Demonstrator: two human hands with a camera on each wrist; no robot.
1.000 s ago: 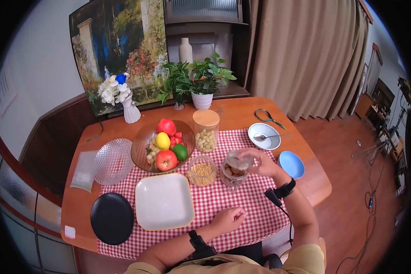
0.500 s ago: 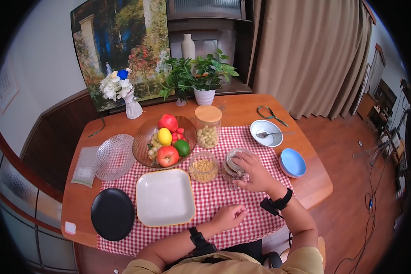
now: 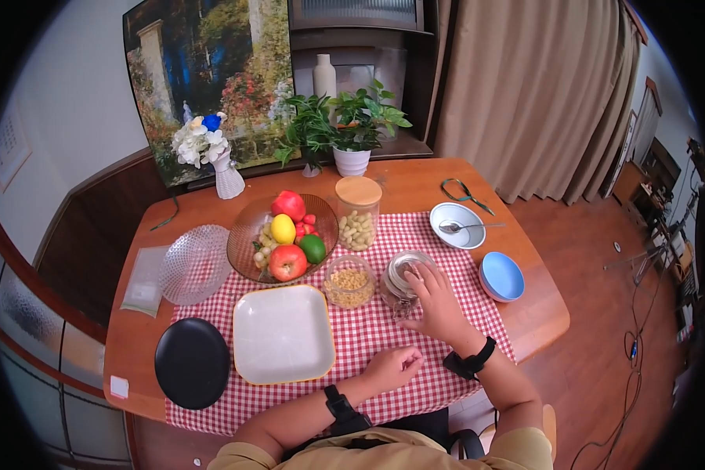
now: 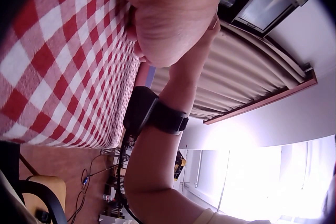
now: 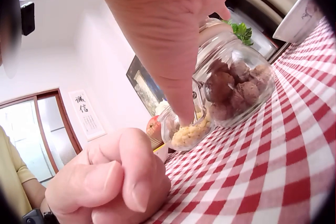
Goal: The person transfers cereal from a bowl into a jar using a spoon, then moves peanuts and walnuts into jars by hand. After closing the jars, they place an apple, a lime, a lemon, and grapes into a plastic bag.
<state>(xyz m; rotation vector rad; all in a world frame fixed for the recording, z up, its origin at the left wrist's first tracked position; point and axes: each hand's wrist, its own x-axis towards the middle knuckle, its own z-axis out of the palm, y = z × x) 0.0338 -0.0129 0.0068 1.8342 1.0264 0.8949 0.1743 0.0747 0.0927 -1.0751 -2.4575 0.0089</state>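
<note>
My right hand (image 3: 437,301) lies over the glass jar (image 3: 392,294) at the right of the checked cloth, fingers spread across its glass lid (image 3: 406,265). The lid sits down on the jar's mouth. In the right wrist view the thumb points down beside the wire clasp (image 5: 200,94). Brown lumpy balls (image 5: 242,85) fill the jar's lower part. My left hand (image 3: 393,370) rests on the cloth nearer the body, fingers loosely curled with nothing in them. Left of the jar stands a small glass bowl of yellow bits (image 3: 348,282).
A white square dish (image 3: 283,337) and black plate (image 3: 192,363) lie to the left. Behind are a fruit bowl (image 3: 247,258) and a peanut jar with wooden lid (image 3: 358,190). A white bowl with spoon (image 3: 446,214) and blue bowl (image 3: 501,276) stand right.
The right hand has lowered the tilted lid onto the jar, and its thumb has come round to the front near the clasp. The left hand stays put.
</note>
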